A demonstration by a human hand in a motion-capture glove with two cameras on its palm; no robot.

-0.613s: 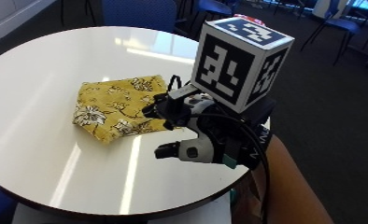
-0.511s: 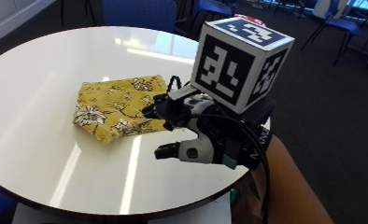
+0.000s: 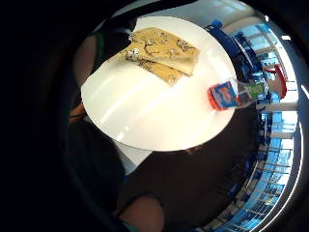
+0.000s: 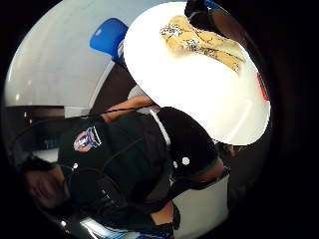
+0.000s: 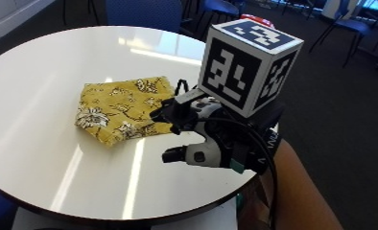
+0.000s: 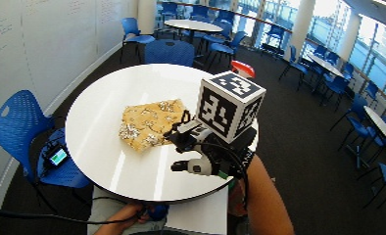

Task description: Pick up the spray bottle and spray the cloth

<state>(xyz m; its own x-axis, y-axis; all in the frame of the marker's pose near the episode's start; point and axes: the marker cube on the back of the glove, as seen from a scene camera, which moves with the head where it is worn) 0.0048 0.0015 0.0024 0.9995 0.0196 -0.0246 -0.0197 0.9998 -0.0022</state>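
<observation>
Spray bottle of clear plastic with an orange label (image 3: 231,94) sits untouched at the round white bench's (image 5: 42,62) edge, well apart from the folded yellow floral cloth (image 5: 122,112), while my black-gloved hand (image 5: 195,124) has stayed by that cloth, open or closed I cannot tell, so pickup remains ahead.

a round white table (image 5: 42,158) with a dark rim; blue chairs (image 6: 17,132) stand around it, more tables (image 6: 194,24) and chairs behind.

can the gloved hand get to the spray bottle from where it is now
Probably yes. The gloved hand hovers over the table's near edge beside the cloth, holding nothing. The bottle lies on its side at the far rim, and only bare tabletop shows between them.
</observation>
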